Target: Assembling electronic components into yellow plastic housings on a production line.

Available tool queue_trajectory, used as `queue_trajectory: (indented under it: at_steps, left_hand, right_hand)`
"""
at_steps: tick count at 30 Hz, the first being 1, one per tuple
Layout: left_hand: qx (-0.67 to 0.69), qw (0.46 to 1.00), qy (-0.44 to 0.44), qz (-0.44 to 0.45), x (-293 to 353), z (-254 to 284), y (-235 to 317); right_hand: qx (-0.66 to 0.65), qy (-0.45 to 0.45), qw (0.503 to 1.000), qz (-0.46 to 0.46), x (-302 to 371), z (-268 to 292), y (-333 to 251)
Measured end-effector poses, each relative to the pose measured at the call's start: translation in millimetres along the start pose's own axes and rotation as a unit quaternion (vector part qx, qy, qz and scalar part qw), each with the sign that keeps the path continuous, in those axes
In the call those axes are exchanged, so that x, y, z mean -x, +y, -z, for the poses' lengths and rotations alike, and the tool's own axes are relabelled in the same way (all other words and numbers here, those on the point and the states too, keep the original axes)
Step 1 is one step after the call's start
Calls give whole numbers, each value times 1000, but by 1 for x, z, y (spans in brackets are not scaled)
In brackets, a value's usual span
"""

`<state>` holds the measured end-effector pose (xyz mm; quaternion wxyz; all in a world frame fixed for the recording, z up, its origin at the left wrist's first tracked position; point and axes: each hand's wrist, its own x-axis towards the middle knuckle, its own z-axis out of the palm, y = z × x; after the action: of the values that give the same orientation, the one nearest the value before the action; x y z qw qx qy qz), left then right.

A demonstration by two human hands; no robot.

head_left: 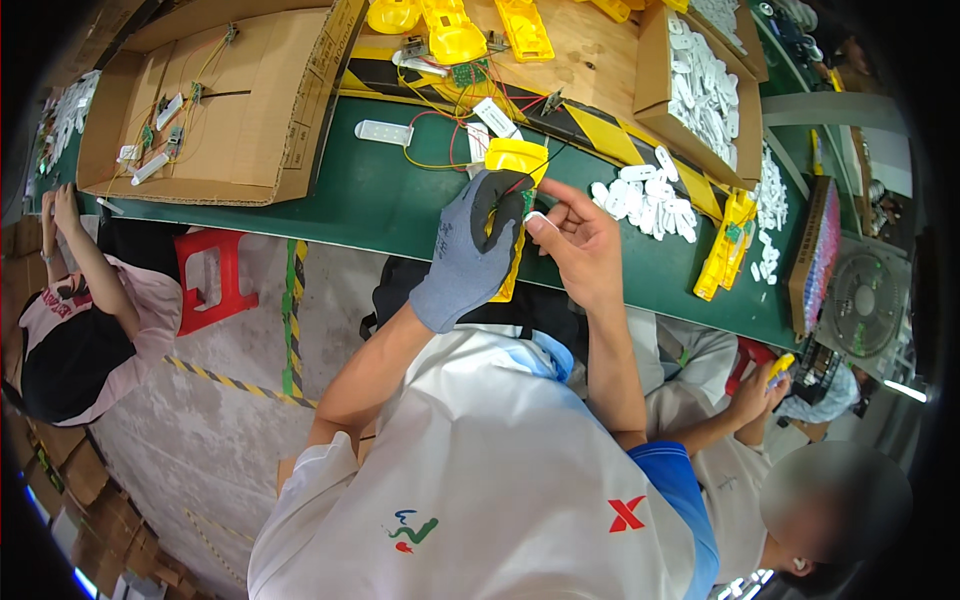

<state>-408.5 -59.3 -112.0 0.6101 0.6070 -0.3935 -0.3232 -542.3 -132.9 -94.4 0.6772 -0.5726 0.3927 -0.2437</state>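
Note:
A long yellow plastic housing (pixel 516 154) is held upright over the near edge of the green table. My left hand (pixel 468 245), in a grey-blue glove with dark fingers, is closed round its middle. Bare and bent at the fingers, my right hand (pixel 578 245) works at the housing's right side, beside a small green circuit board (pixel 528 202). Something small and white shows at its thumb; I cannot tell what it is. Red and yellow wires run from the housing to a white LED panel (pixel 384 132) and a white labelled block (pixel 496 118) on the table.
An open cardboard box (pixel 215 190) with wired parts stands at left. White plastic pieces (pixel 645 200) lie in a heap at right, near a box of more pieces (pixel 705 95) and several yellow housings (pixel 728 245). Co-workers sit on both sides; a fan (pixel 862 300) stands far right.

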Motion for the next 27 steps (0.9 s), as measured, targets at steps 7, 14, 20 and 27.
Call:
queue_trajectory:
  at_steps: [7,14,20,27]
  left_hand:
    - [10,1000,18,-1,-2,-1,-2]
    - [70,995,24,60,-2,-8,-1]
    - [29,998,4,55,-3,-3,3]
    - [31,998,5,54,-3,-3,3]
  right_hand:
    - [-3,28,1000,13,-3,-9,-4]
    - [-14,-7,997,75,11,-4,6]
    - [-90,-75,993,3,9,9,-1]
    - [-40,-104,994,-2,-10,23,6]
